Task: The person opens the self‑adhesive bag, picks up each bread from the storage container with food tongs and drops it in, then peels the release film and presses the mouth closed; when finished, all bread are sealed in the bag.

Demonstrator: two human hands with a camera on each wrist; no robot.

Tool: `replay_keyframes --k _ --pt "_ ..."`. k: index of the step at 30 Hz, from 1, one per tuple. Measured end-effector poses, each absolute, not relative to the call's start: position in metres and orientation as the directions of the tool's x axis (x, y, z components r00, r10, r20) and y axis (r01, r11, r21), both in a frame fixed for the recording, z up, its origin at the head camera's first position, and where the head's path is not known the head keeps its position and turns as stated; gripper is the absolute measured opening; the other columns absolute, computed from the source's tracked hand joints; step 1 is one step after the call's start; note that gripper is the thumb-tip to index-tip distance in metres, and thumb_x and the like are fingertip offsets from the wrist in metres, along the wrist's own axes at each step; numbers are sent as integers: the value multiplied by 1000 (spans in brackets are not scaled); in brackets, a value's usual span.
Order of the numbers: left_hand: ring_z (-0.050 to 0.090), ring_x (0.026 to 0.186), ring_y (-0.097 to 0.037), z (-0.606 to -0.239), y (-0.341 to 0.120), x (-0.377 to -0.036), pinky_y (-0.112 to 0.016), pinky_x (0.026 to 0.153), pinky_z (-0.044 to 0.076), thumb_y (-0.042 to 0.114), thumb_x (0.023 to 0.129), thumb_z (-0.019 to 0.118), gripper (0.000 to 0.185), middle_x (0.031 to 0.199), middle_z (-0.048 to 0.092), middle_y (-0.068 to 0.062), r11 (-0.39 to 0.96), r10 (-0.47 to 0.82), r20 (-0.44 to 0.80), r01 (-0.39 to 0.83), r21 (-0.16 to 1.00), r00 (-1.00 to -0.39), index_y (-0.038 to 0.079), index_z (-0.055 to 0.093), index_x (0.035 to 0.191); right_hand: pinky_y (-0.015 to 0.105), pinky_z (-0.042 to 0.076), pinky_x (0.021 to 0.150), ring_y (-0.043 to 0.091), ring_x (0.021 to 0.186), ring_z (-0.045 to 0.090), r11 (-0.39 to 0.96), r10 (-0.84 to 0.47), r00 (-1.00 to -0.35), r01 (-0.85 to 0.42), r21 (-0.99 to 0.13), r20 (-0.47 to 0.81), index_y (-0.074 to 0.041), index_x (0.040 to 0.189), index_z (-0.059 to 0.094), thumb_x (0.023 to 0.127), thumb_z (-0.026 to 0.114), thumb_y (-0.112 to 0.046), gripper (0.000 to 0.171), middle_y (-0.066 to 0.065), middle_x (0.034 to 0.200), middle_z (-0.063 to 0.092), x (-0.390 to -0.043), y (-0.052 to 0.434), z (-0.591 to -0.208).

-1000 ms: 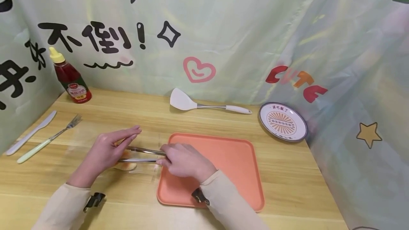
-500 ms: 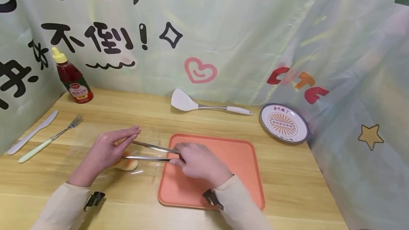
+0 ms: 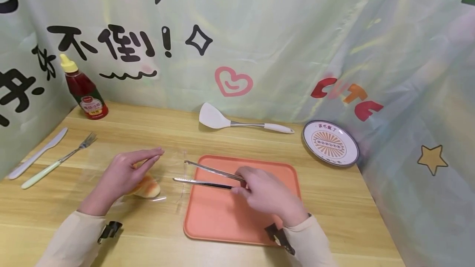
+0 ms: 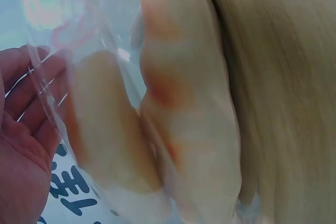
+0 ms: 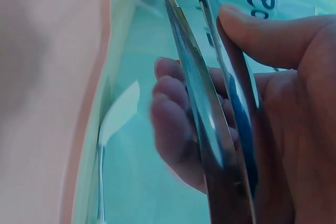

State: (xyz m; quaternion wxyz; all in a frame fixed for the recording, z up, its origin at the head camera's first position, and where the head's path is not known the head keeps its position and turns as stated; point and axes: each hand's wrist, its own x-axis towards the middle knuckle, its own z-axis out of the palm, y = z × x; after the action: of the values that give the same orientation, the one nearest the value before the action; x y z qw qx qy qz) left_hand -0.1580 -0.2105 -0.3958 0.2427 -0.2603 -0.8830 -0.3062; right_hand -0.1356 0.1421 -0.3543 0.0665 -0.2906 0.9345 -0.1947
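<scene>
I see the bun (image 3: 145,186) lying on the desk (image 3: 156,133) inside a clear bag (image 3: 168,176), just left of the tray (image 3: 274,176). Its long axis runs roughly left to right, a little tilted, with the bag's open end facing the tray. The left wrist view shows 2 pale, orange-browned buns (image 4: 189,108) side by side behind the film.

My left hand (image 3: 124,174) is by far the nearer one: it rests over the bun's left end, fingers (image 3: 150,156) stretched out nearly straight and pointing right along the bag's top, pressing rather than gripping as far as I can tell.

The tongs (image 3: 208,175) lie to the right of the bun, their 2 tips aimed left at the bag's mouth and spread narrowly apart, clear of the bun and holding nothing. My right hand (image 3: 265,193) hovers over the tray, fingers (image 5: 176,124) and thumb curled around the tongs' rear half, wrist low, forearm angled in from the lower right.
</scene>
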Motion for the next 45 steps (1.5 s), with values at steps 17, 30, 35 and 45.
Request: replay_keyframes --k 17,30,35,45 --pt "72 84 -24 -398 -213 -159 -35 64 58 -6 80 76 28 106 73 -8 675 329 609 631 383 -722 4 75 105 25 42 52 5 60 44 757 -495 -868 -453 -471 39 -16 94 59 91 72 -20 14 -11 73 49 -122 204 -360" --pt "72 86 -25 -399 -211 -156 -41 62 58 -7 81 75 27 107 73 -9 674 319 600 621 401 -734 3 75 106 24 39 52 6 60 43 787 -377 -925 -342 -514 38 -17 87 54 90 73 -18 19 -9 69 46 -102 252 -369" --pt "72 85 -24 -400 -212 -156 -35 62 59 -6 82 74 26 108 72 -9 677 318 598 618 399 -736 3 75 106 25 38 50 6 59 43 806 -290 -957 -245 -539 1 -11 96 58 91 73 -19 18 -7 69 47 -94 269 -371" --pt "72 79 -22 -399 -211 -155 -33 57 57 -7 80 75 27 106 73 -11 681 319 615 626 381 -721 3 75 105 26 40 52 9 62 45 842 -189 -981 -188 -505 50 -7 101 62 90 74 -21 22 -6 70 48 -87 296 -372"
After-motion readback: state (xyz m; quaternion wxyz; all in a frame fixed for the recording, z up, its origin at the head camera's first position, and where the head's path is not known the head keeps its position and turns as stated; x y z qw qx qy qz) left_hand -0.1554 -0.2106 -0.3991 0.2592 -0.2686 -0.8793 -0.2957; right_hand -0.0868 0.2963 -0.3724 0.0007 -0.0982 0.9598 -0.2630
